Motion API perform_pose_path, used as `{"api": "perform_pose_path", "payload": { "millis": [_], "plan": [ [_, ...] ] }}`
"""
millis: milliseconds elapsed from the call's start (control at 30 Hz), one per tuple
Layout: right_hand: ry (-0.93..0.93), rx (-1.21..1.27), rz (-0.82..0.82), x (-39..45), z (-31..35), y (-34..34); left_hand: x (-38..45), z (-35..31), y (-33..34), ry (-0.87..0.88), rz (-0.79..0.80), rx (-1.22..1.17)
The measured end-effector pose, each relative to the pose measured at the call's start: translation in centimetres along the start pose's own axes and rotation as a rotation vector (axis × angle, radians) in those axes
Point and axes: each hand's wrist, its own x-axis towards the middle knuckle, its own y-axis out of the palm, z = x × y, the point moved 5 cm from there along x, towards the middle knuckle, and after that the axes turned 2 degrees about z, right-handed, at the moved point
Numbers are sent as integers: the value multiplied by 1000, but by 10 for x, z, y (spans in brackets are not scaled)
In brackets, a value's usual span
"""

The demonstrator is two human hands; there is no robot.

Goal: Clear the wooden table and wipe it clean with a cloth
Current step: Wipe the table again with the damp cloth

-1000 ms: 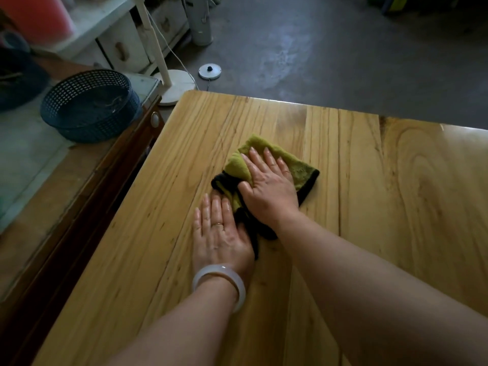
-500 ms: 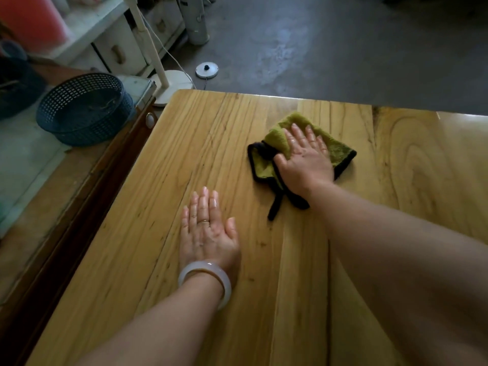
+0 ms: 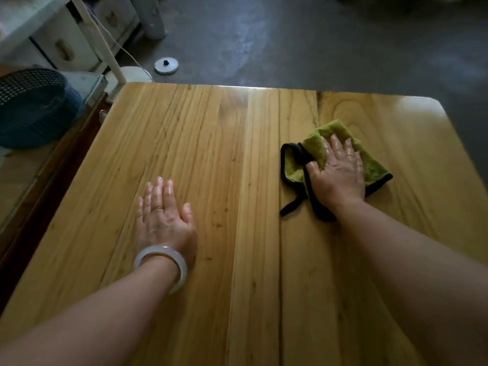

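The wooden table (image 3: 211, 143) fills most of the head view, its planks bare apart from the cloth. A folded green cloth with black trim (image 3: 314, 149) lies on the right half of the table. My right hand (image 3: 339, 173) presses flat on top of the cloth, fingers straight and pointing away from me. My left hand (image 3: 163, 215) rests flat on the bare wood at the left centre, fingers straight, with a ring on one finger and a pale bangle on the wrist.
A dark blue mesh basket (image 3: 34, 107) sits on a lower brown cabinet beside the table's left edge. White drawers (image 3: 63, 46), a lamp pole with its base (image 3: 132, 73) and a small round white object (image 3: 166, 65) stand on the grey floor beyond the far edge.
My right hand has slid the cloth from the table's middle, beside my left hand, out to the right and slightly away. My left hand has stayed flat on the wood.
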Motion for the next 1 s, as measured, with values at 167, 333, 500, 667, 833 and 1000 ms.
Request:
{"api": "perform_pose_path", "payload": {
  "millis": [167, 333, 500, 667, 833, 1000],
  "plan": [
    [-29, 15, 24, -69, -16, 4, 1, -1, -1, 7, 0, -24],
    [-84, 43, 68, -150, -13, 14, 3, 0, -1, 10, -10, -17],
    [-239, 79, 72, -207, -6, 31, 5, -1, 2, 11, -13, -2],
    [-389, 53, 73, -180, -11, 23, 8, 1, 3, 26, -33, 4],
    [-332, 42, 86, -109, -24, 10, 13, 3, 6, 15, 0, 52],
    [-255, -12, 64, -57, -42, 3, 12, -27, -7, 40, -57, 5]
  ]
}}
